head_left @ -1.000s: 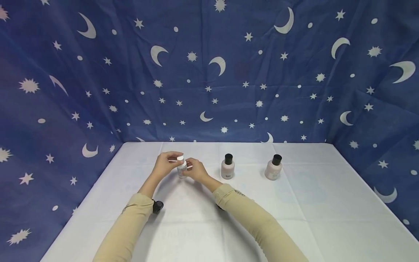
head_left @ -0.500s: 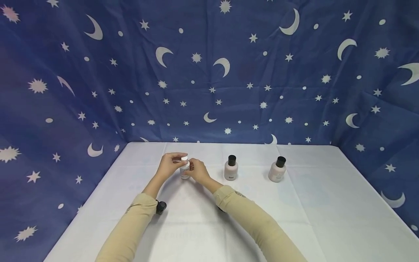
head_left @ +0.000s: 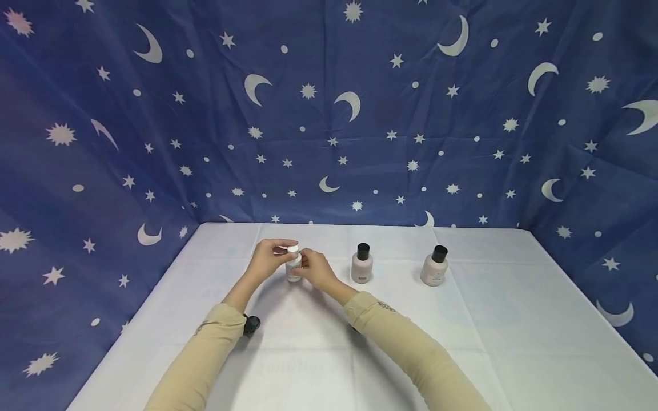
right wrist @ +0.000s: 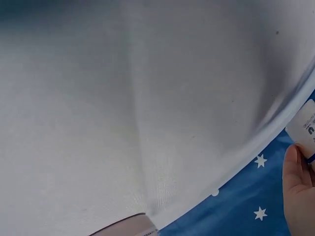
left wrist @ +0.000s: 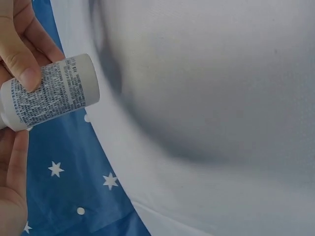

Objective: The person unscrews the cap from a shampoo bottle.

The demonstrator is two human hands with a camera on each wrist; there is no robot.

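As the white bottle (head_left: 292, 264) edges slightly toward the nearer pinkish bottle (head_left: 362, 269), work stays on it — left fingers (head_left: 284, 242) gripping around its cap (head_left: 293, 249), right fingers (head_left: 308, 254) its body.

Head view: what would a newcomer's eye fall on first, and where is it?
The blue star-and-moon cloth probably strikes first, filling the upper part behind the white table. Next come the left hand and right hand, holding a small white bottle left of centre. To their right, two black-capped pink bottles stand apart.

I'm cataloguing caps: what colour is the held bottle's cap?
The cap is white; it shows best in the head view.
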